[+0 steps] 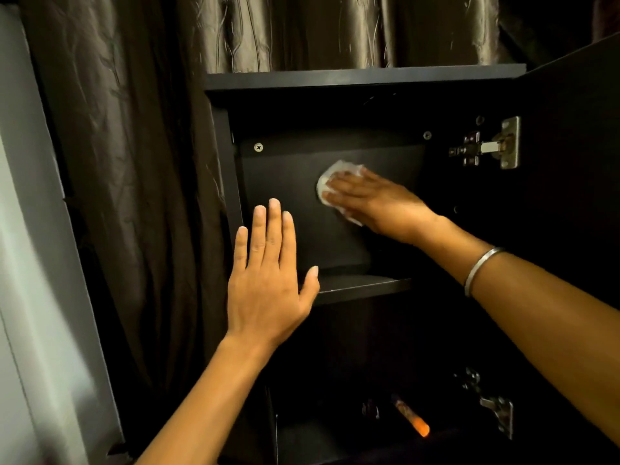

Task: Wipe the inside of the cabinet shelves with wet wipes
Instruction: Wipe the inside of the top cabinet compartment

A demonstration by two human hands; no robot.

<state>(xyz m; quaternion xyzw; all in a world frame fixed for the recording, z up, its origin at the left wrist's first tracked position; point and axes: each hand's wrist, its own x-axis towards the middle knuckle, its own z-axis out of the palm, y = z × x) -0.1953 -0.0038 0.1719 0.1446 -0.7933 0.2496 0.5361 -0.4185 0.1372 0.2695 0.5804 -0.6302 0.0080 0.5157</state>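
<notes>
1. Right hand (375,199) reaches into the top compartment of the cabinet (365,77), fingers straight and flat, pressing a white wipe (335,172) against the back panel (288,182). Wipe shows past the fingertips and under the palm edge.
2. Left hand (268,280) is raised in front of the cabinet's left edge, fingers straight and spread slightly, holding nothing. Cannot tell whether it touches the frame.
3. Wipe location: upper compartment, mid-panel, above the shelf (362,286).
4. Handling, judged: wipe looks thin, soft and crumpled, light, probably damp and limp. It will bunch or slide out from under the hand; a flat palm over its middle with fingers spread should keep it open. No breakage risk. Panel looks stiff and smooth.
5. Counts: two hands, one wipe, one shelf board visible, two compartments seen (upper lit, lower dark).
6. Other items: two hinges (486,146) on the open door (577,129) at right; one bangle (479,270) on the right forearm; one orange-tipped object (414,417) low in the dark lower compartment, kind unclear; a curtain (134,129) behind.
</notes>
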